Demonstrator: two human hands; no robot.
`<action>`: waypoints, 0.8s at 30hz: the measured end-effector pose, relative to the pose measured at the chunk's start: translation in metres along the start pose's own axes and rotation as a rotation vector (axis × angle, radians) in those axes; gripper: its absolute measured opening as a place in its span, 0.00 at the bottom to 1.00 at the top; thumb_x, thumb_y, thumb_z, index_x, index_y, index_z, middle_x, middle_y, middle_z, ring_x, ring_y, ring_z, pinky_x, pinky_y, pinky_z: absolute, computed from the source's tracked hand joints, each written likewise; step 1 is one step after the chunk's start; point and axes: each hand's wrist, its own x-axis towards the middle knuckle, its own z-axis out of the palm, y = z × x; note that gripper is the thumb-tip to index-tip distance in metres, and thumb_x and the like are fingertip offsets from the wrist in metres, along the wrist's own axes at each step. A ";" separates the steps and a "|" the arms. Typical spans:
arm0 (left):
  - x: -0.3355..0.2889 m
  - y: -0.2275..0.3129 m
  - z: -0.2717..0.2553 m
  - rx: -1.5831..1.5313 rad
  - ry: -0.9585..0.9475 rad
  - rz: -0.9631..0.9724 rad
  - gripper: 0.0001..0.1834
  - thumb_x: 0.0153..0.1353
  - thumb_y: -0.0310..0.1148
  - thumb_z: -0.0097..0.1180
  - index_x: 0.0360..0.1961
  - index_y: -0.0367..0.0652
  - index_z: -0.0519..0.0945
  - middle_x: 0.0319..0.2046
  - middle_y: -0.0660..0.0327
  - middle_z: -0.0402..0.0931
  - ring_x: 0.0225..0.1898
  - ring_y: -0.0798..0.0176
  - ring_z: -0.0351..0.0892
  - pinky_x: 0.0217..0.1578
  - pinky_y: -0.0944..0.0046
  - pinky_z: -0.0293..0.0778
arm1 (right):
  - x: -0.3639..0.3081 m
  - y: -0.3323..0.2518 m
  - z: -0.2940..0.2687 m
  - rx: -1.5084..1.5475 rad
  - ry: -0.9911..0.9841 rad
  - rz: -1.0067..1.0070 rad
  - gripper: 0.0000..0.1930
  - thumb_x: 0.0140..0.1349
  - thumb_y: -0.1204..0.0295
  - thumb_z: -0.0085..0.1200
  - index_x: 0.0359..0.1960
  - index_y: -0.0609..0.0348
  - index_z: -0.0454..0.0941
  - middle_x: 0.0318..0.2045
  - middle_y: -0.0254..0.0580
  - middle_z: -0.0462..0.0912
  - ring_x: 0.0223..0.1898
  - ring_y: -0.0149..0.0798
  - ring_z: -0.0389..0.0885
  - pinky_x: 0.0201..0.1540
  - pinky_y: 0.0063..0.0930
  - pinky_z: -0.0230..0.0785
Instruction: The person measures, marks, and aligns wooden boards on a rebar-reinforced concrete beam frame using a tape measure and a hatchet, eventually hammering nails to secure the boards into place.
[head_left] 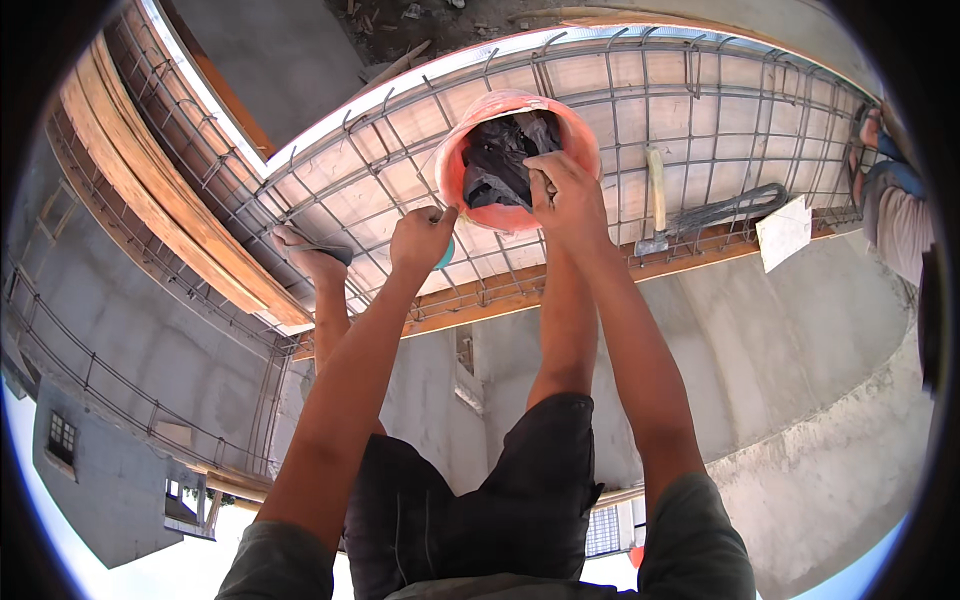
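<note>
A reddish-pink bucket (590,150) stands tilted on the rebar mesh between my feet, its mouth toward me. Crumpled dark plastic (495,160) fills it. My right hand (568,195) is over the bucket's right side, fingers curled in a pinch at the edge of the plastic. Beside the lower left rim is my left hand (422,238), closed, its thumb close to the rim; what its fingers hold, if anything, is hidden. Part of a teal round thing (446,256) shows behind that hand.
A hammer (656,195) with a pale wooden handle lies on the rebar mesh (700,130), near a bundle of tie wire (735,205) and a whitish board piece (784,234). Wooden planks (150,190) run along the left. Another person (895,200) is at the right edge.
</note>
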 end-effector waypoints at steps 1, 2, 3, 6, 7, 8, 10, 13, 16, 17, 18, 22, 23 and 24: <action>-0.002 0.004 0.001 -0.002 -0.037 0.000 0.27 0.62 0.58 0.55 0.36 0.43 0.88 0.33 0.44 0.85 0.39 0.40 0.85 0.45 0.48 0.78 | 0.007 0.013 0.015 -0.152 -0.068 -0.046 0.20 0.58 0.81 0.53 0.54 0.62 0.79 0.48 0.53 0.84 0.50 0.52 0.84 0.51 0.43 0.77; -0.006 0.005 0.001 0.011 -0.030 0.007 0.27 0.63 0.58 0.54 0.37 0.44 0.89 0.33 0.45 0.85 0.39 0.41 0.85 0.45 0.48 0.78 | 0.015 0.026 0.031 -0.293 -0.141 -0.097 0.21 0.56 0.82 0.54 0.54 0.63 0.79 0.48 0.54 0.84 0.50 0.53 0.84 0.53 0.44 0.76; -0.008 0.006 0.001 0.013 -0.031 0.000 0.27 0.63 0.58 0.54 0.37 0.44 0.89 0.33 0.45 0.85 0.39 0.41 0.85 0.45 0.48 0.78 | 0.022 0.037 0.042 -0.288 -0.146 -0.094 0.21 0.56 0.82 0.54 0.54 0.63 0.79 0.48 0.54 0.84 0.50 0.53 0.84 0.53 0.44 0.76; -0.013 0.009 0.004 -0.015 -0.045 0.035 0.25 0.63 0.56 0.54 0.36 0.44 0.88 0.31 0.44 0.84 0.38 0.41 0.85 0.43 0.48 0.78 | 0.043 0.060 0.056 -0.363 0.074 0.022 0.19 0.60 0.80 0.51 0.53 0.62 0.81 0.50 0.58 0.83 0.51 0.57 0.82 0.57 0.44 0.74; -0.014 0.007 0.003 -0.015 -0.046 0.030 0.25 0.63 0.56 0.54 0.36 0.44 0.88 0.31 0.44 0.84 0.38 0.41 0.85 0.43 0.48 0.78 | 0.052 0.060 0.055 -0.336 0.143 0.053 0.17 0.59 0.79 0.52 0.51 0.63 0.82 0.49 0.57 0.83 0.51 0.56 0.83 0.56 0.45 0.74; -0.015 0.006 0.003 -0.037 -0.041 0.047 0.25 0.63 0.56 0.55 0.34 0.43 0.88 0.30 0.44 0.84 0.36 0.40 0.85 0.42 0.48 0.78 | 0.058 0.059 0.055 -0.310 0.213 0.086 0.16 0.59 0.77 0.54 0.49 0.64 0.83 0.48 0.56 0.84 0.50 0.55 0.83 0.56 0.46 0.74; -0.016 0.010 0.005 -0.065 -0.045 0.076 0.25 0.63 0.55 0.55 0.33 0.42 0.88 0.28 0.44 0.83 0.35 0.40 0.84 0.41 0.47 0.77 | 0.066 0.072 0.053 -0.338 0.184 0.108 0.15 0.59 0.74 0.56 0.47 0.64 0.83 0.46 0.56 0.84 0.49 0.55 0.83 0.55 0.45 0.74; -0.018 0.008 0.006 -0.097 -0.043 0.066 0.25 0.63 0.55 0.55 0.31 0.41 0.87 0.26 0.44 0.82 0.33 0.38 0.83 0.39 0.47 0.77 | 0.073 0.066 0.055 -0.384 0.101 0.208 0.14 0.60 0.68 0.60 0.43 0.63 0.85 0.42 0.55 0.86 0.47 0.55 0.84 0.52 0.44 0.75; -0.022 0.007 0.010 -0.111 -0.025 0.077 0.25 0.63 0.55 0.56 0.31 0.41 0.87 0.26 0.43 0.82 0.33 0.38 0.83 0.39 0.46 0.77 | 0.082 0.053 0.062 -0.481 0.079 0.340 0.15 0.60 0.62 0.62 0.40 0.62 0.86 0.37 0.54 0.87 0.43 0.54 0.86 0.48 0.44 0.77; -0.023 0.007 0.011 -0.112 -0.039 0.071 0.25 0.63 0.55 0.56 0.31 0.41 0.87 0.27 0.43 0.82 0.33 0.38 0.83 0.39 0.46 0.77 | 0.084 0.049 0.064 -0.550 0.109 0.389 0.15 0.59 0.60 0.63 0.38 0.61 0.87 0.35 0.53 0.87 0.41 0.53 0.86 0.46 0.44 0.78; -0.024 0.006 0.011 -0.112 -0.054 0.064 0.25 0.63 0.55 0.56 0.31 0.41 0.87 0.27 0.43 0.82 0.33 0.38 0.83 0.40 0.47 0.77 | 0.083 0.047 0.067 -0.551 0.108 0.389 0.15 0.59 0.60 0.63 0.38 0.61 0.87 0.35 0.53 0.87 0.41 0.53 0.86 0.46 0.44 0.78; -0.029 0.004 0.015 -0.092 -0.072 0.078 0.24 0.63 0.54 0.56 0.31 0.41 0.87 0.27 0.43 0.82 0.33 0.39 0.83 0.40 0.47 0.77 | 0.079 0.053 0.076 -0.522 0.135 0.400 0.14 0.58 0.62 0.64 0.36 0.60 0.86 0.36 0.54 0.87 0.40 0.51 0.87 0.45 0.45 0.79; -0.031 0.005 0.018 -0.109 -0.061 0.085 0.24 0.63 0.54 0.56 0.31 0.41 0.87 0.26 0.44 0.83 0.33 0.39 0.84 0.39 0.47 0.77 | 0.080 0.059 0.075 -0.509 0.110 0.382 0.13 0.57 0.62 0.64 0.35 0.61 0.86 0.36 0.55 0.87 0.40 0.51 0.87 0.45 0.46 0.79; -0.033 0.001 0.017 -0.121 -0.043 0.083 0.24 0.63 0.53 0.56 0.31 0.42 0.87 0.26 0.44 0.83 0.32 0.40 0.84 0.39 0.48 0.77 | 0.079 0.055 0.076 -0.526 0.097 0.378 0.11 0.57 0.64 0.63 0.36 0.59 0.86 0.36 0.53 0.87 0.40 0.52 0.87 0.45 0.44 0.79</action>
